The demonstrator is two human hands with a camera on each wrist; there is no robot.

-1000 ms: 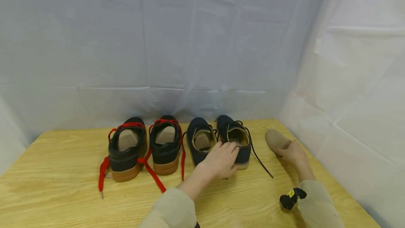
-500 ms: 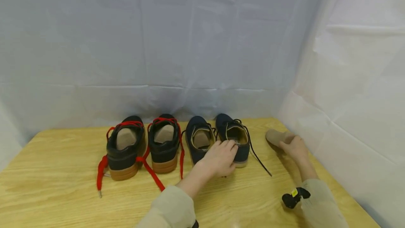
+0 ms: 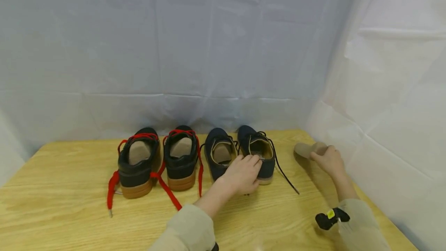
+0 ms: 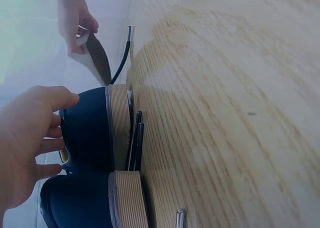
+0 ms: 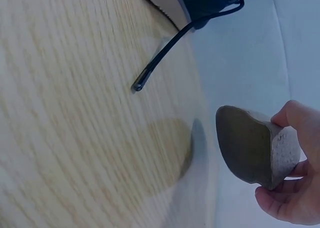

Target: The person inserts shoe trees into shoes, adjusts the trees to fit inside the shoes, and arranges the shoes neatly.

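Left hand rested on the heel of the right-hand navy shoe, your fingers curled over its collar and your thumb against the back of the heel, so that the shoe stood steadied on the bench. Your right hand pinched the tan insole by its near end, thumb on one face and fingers on the other. A second earlier that insole lay flat on the bench beneath your palm; half a second earlier its near end had begun to rise; at this moment the right wrist view showed the insole clear of the wood, with its shadow on the boards below. Over the same interval your left hand kept its place on the shoe. Judged from this, the lift of the insole was complete and the shoe was held ready, its opening showing no tan insole inside, unlike the neighbouring navy shoe just to its left. A loose black lace trailed from the held shoe across the bench between your two hands. Further left stood two black shoes with gum soles, the nearer and the outer, each with a tan insole in place and red laces spilling onto the bench.
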